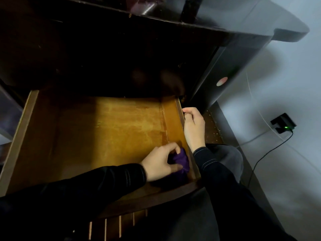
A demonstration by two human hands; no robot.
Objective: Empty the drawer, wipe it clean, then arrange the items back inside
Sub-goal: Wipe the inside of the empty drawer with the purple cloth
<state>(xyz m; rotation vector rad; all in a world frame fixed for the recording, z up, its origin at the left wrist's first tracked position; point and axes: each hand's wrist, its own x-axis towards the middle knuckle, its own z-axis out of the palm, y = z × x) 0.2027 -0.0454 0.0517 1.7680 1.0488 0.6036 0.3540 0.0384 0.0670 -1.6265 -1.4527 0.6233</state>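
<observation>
A wooden drawer (15,141) is pulled open and looks empty, though its back lies in shadow. The left hand (159,162) curls its fingers round a bunched purple cloth (181,160) and presses it into the near right corner to wipe. The right hand (194,127) grips the drawer's right wall, likely steadying it.
</observation>
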